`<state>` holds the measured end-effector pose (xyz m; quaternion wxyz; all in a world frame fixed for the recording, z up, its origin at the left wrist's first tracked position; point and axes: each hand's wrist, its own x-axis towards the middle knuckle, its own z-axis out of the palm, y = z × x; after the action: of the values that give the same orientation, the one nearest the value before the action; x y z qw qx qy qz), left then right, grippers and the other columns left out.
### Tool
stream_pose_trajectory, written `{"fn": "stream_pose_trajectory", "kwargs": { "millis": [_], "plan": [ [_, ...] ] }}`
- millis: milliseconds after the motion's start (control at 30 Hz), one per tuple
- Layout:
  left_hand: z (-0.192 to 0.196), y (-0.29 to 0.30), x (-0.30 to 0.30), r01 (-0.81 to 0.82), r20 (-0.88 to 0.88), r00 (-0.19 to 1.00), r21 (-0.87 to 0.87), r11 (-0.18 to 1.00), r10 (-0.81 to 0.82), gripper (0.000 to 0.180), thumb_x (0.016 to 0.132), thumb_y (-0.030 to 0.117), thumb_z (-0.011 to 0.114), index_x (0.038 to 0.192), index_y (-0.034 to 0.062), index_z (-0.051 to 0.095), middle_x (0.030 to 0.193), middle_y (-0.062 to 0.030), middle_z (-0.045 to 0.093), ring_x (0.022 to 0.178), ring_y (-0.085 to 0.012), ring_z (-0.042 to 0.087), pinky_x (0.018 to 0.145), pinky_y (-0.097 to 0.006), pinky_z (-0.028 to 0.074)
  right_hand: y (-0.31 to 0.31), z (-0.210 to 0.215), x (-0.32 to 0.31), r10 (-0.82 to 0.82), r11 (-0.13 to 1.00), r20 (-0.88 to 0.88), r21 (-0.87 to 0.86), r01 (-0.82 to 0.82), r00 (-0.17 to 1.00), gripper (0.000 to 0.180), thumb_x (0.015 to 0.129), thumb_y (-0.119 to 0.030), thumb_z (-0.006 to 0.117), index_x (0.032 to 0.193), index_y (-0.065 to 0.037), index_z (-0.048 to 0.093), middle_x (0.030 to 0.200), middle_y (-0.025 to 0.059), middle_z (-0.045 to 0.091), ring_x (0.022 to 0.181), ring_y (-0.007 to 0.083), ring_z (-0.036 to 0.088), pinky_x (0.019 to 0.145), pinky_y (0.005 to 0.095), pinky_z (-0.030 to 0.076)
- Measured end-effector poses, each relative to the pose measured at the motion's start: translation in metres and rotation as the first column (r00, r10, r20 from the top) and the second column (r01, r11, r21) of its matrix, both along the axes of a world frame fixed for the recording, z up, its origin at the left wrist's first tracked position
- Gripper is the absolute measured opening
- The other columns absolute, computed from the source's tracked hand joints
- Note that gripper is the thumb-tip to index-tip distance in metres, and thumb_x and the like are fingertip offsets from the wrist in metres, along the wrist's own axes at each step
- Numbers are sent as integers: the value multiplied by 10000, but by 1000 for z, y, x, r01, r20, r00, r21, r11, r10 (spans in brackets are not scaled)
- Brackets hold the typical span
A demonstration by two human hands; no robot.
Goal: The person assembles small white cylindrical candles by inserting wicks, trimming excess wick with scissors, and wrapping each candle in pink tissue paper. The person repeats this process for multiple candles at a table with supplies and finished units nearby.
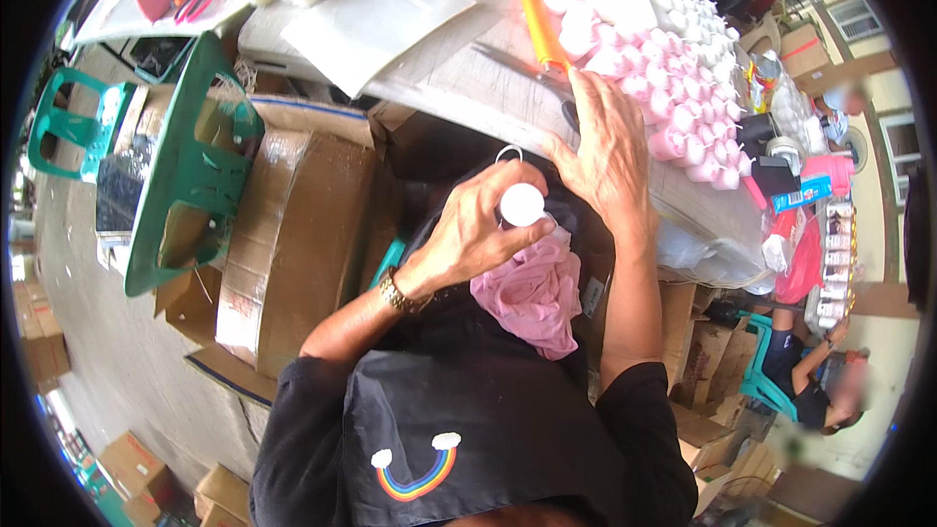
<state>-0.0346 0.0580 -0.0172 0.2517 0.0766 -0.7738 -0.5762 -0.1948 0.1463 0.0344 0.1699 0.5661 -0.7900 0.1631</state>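
My left hand [478, 220] is closed around a small white candle [522, 204], with a pale wick [509, 150] curving up from it, above my lap. My right hand [605, 141] reaches over the table edge, fingers stretched out and thumb apart. Its fingertips are by the lower end of an orange-handled tool [543, 27]. Beside that lies a long metal blade [517, 63]; a dark handle at its end is partly hidden by my right hand. A crumpled pink cloth [532, 288] rests on my lap below the candle.
Rows of pink candles [683, 102] and white candles [688, 15] crowd the table's right side. A clear plastic sheet [381, 20] lies on the table [439, 78]. Left of me are an open cardboard box [293, 234] and a green plastic chair [185, 185]. A person [815, 381] sits at right.
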Motion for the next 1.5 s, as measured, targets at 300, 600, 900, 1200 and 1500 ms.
{"fn": "stream_pose_trajectory", "kwargs": {
  "millis": [300,600,900,1200,1500],
  "plan": [
    [3,-1,-6,-10,-28,1000,117,993,13,277,700,153,800,852,39,598,816,-130,629,783,-342,632,705,-406,499,5,-22,19,-97,990,-202,82,115,975,419,770,-88,691,1172,-78,574,1064,88,534,983,295,535,764,430,479],
    [-7,7,-6,-27,14,1000,52,998,27,229,686,174,747,789,33,598,728,-159,622,694,-367,630,631,-433,489,57,20,56,381,824,679,-557,102,627,132,986,-62,431,1053,37,486,865,160,638,637,149,625,625,274,515],
    [1,7,-2,77,194,975,165,983,-109,167,706,169,703,761,28,631,669,-210,610,664,-406,630,608,-439,493,23,20,75,324,891,424,-437,-122,846,169,948,-69,552,1067,38,605,832,105,681,627,186,660,626,293,527],
    [-3,0,-3,35,157,987,40,999,-41,176,646,161,701,720,27,615,692,-209,632,694,-414,644,622,-462,502,13,30,81,311,907,551,-415,-70,775,175,992,-57,485,1101,36,586,778,71,631,605,116,613,585,251,506],
    [-14,5,-12,-24,42,999,-91,996,28,133,619,124,661,674,27,590,660,-207,621,676,-445,623,665,-477,523,20,28,77,263,909,390,-407,-92,883,208,1000,-93,485,1163,18,551,737,91,609,532,134,564,567,241,473]
  ]
}}
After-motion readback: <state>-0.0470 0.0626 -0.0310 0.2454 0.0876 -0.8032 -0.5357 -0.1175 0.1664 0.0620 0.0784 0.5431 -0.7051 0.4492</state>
